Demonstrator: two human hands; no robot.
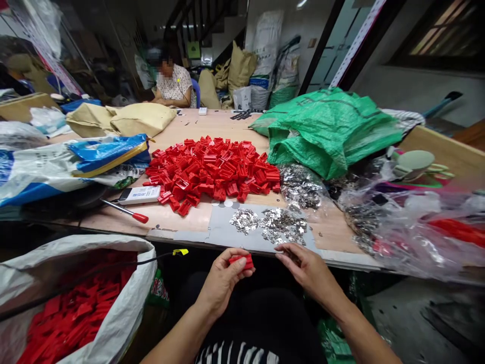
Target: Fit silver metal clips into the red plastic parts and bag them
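My left hand (pixel 223 275) is closed around a small red plastic piece (pixel 242 261), held just below the table's near edge. My right hand (pixel 303 265) is beside it, fingers pinched together on something too small to make out, close to the red piece. On the table right above my hands lie two heaps of small shiny metal clips (pixel 271 223) on a grey sheet (pixel 223 227). Behind them sits a large pile of red plastic pieces (pixel 212 169).
A white sack (pixel 125 303) of red pieces stands at my lower left. A red-handled tool (pixel 127 212) and a white box (pixel 138 194) lie left of the pile. Green bags (pixel 329 129) and clear plastic bags (pixel 409 227) crowd the right. Another person (pixel 172 83) sits at the far end.
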